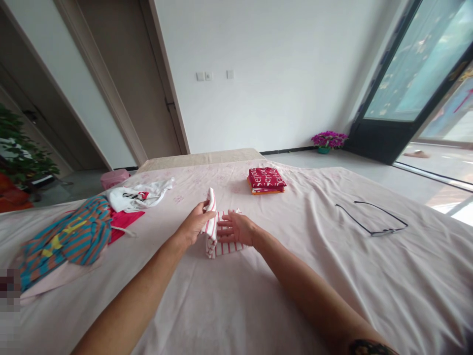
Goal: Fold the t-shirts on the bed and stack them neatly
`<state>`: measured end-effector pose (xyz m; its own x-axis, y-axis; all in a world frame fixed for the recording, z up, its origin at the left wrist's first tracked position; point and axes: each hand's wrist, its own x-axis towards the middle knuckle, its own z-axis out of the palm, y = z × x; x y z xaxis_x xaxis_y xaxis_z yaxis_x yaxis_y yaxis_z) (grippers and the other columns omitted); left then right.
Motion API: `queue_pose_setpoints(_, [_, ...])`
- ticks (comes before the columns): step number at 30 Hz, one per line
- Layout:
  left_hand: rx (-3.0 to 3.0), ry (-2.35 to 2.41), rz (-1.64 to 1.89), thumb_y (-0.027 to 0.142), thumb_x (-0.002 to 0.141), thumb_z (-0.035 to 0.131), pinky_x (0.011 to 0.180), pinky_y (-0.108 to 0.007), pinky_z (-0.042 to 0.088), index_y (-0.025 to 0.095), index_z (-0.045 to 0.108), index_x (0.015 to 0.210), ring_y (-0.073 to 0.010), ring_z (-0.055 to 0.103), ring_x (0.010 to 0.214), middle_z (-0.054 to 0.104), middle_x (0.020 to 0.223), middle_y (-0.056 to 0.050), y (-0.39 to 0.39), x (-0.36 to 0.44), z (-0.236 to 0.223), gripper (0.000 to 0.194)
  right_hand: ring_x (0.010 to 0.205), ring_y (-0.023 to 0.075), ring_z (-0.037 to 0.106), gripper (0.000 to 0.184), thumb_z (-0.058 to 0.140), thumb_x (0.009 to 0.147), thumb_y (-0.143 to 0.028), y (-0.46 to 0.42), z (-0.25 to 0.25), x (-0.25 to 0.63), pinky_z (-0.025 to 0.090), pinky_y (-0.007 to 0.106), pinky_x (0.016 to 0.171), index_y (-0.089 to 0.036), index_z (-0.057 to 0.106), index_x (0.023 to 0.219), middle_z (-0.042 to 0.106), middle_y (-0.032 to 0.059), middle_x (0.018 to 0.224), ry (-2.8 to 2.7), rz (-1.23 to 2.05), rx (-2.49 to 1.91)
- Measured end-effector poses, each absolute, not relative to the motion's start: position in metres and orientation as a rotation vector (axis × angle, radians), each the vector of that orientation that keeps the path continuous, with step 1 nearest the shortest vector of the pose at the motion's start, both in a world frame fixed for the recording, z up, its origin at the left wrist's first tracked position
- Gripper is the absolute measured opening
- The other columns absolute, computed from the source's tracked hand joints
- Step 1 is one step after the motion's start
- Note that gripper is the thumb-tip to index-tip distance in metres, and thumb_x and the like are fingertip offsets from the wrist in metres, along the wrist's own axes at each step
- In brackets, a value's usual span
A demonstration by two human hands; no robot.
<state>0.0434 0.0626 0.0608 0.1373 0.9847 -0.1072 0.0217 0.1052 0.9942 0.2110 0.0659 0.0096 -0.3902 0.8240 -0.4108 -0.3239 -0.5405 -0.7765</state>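
A white cloth with red stripes (pixel 223 250), partly folded, sits directly before you on a pale pink sheet (pixel 177 305), one section standing upright and the rest lying flat. Your left hand (pixel 190 228) grips the raised section, its fingers closed in a pinch with the thumb on the near face. Your right hand (pixel 243 230) is over the flat section, its fingers open and slightly spread, gripping nothing; whether their tips press on the fabric cannot be told. The step in hand appears to be a fold in progress, judging by the lifted layer. Bringing that layer down neatly would call for a steady left pinch, matched edges and the right fingers drawn clear of the crease (loose fabric bunches easily).

Beyond the cloth, slightly to your right, rests a compact folded stack (pixel 266 179), dark red with white lettering on top and orange at its base. To your left lie a white garment (pixel 158 190), a piece of red fabric (pixel 123 223) and a blue-and-brown striped garment (pixel 88 222), all loosely spread. Dark-framed glasses (pixel 388 230) lie well to your right, arms unfolded.
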Motion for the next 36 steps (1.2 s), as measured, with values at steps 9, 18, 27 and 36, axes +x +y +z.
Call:
queue_pose_setpoints(9, [1.283,1.131,0.910,0.040,0.084,0.064,0.067,-0.026,0.051,0.016,0.050,0.135,-0.0162,0.066,0.078,0.066,0.099,-0.008,0.050,0.082,0.027,0.058,0.071,0.0211,0.065,0.059,0.029,0.096,-0.063,0.073,0.024,0.234,0.055,0.036,0.074,-0.015,0.062,0.094,0.069,0.0095,0.081,-0.932,1.886,-1.035])
queue_pose_setpoints(18, [2.288,1.330,0.929,0.013,0.072,0.065,0.096,-0.041,0.049,0.022,0.059,0.116,-0.0235,0.059,0.107,0.061,0.112,-0.007,0.004,0.022,-0.006,0.046,0.073,0.0224,0.067,0.016,0.061,0.076,-0.021,0.073,0.007,0.240,0.054,0.033,0.071,-0.015,0.064,0.090,0.071,0.0060,0.076,-1.087,1.564,-1.221])
queue_pose_setpoints(27, [2.380,1.395,1.005,0.003,0.076,0.054,0.084,-0.033,0.053,0.023,0.057,0.104,-0.0185,0.061,0.094,0.059,0.098,-0.003,0.002,0.024,-0.027,0.035,0.079,0.0228,0.066,0.026,0.058,0.069,-0.021,0.078,-0.003,0.243,0.053,0.032,0.070,-0.018,0.066,0.094,0.070,0.0030,0.079,-1.232,1.273,-1.283])
queue_pose_setpoints(36, [2.581,1.354,0.979,-0.005,0.072,0.048,0.090,-0.034,0.050,0.024,0.060,0.104,-0.0206,0.057,0.098,0.058,0.099,-0.004,0.002,0.030,-0.028,0.045,0.081,0.0232,0.066,0.029,0.057,0.070,-0.020,0.084,-0.011,0.245,0.053,0.032,0.071,-0.018,0.067,0.097,0.070,0.0029,0.079,-1.244,1.181,-1.316])
